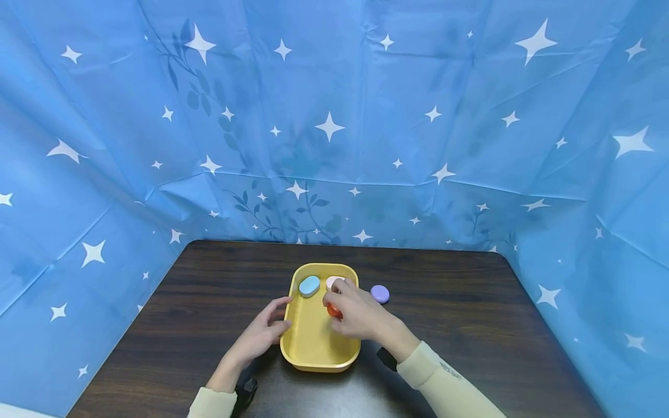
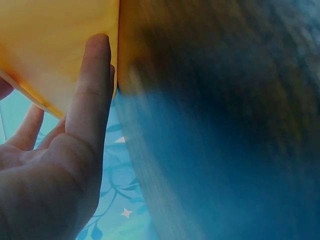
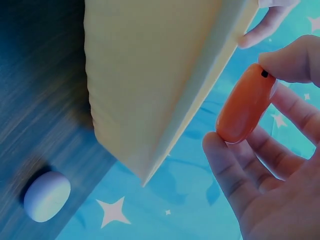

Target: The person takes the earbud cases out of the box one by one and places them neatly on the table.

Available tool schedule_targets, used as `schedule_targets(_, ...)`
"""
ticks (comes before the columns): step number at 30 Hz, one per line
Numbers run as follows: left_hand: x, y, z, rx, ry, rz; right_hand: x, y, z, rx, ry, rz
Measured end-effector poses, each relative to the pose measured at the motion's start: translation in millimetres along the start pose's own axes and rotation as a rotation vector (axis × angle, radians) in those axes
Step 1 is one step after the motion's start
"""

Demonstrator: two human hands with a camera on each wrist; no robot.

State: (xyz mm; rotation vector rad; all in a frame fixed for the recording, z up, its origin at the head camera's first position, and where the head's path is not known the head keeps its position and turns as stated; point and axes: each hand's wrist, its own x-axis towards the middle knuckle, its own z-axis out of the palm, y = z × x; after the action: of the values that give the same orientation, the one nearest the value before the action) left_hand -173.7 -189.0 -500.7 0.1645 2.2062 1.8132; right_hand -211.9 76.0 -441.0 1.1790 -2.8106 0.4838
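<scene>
Facing a blue fabric backdrop printed with white stars (image 1: 292, 75), hanging beyond the left grip (image 1: 261, 332) and right grip (image 1: 358, 310). Working over a dark wood-grained desk (image 1: 455, 325), spreading beneath both grips. Using a yellow, round-cornered, plastic-looking rectangular tray (image 1: 320, 345), sitting on the desk just right of the left grip and partly under the right one. Touching the tray's left rim with the left grip, leaving its fingers extended and apart. Clamping the right grip's thumb and fingers on a glossy orange oblong piece with a small black mark (image 3: 245, 107), holding it over the tray's right half; not making out how high.

Probably doing best by pinching lightly and evenly, allowing for a slippery surface. Likely needing to lower close to the tray floor before loosening, while steadying the rim without tipping it.

Seeing a light-blue smooth oval piece (image 1: 309, 286) lying in the tray, beyond the left grip's fingertips. Spotting a purple smooth round piece (image 1: 380, 294) resting on the desk, outside the tray and beyond the right grip's wrist. Glimpsing a pale pink smooth piece (image 1: 330, 282) in the tray, just beyond the right grip and partly hidden by its fingers; perhaps risking a nudge there.
</scene>
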Motion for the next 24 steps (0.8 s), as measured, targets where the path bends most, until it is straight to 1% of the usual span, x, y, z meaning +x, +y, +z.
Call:
schedule_targets(6, -1.1, -0.4, -0.1, -0.004, 0.0, -0.001, -5.4, 6.0, -1.4, 0.014, 0.037, 0.007)
schedule_targets(15, -0.7, 0.0, -0.7, -0.017, -0.007, -0.006, -11.7, 16.8, -4.8, 0.016, 0.027, 0.073)
schedule_targets(24, -0.5, 0.7, -2.5, -0.027, -0.022, -0.014, -15.9, 28.8, -8.8, 0.004, 0.041, 0.088)
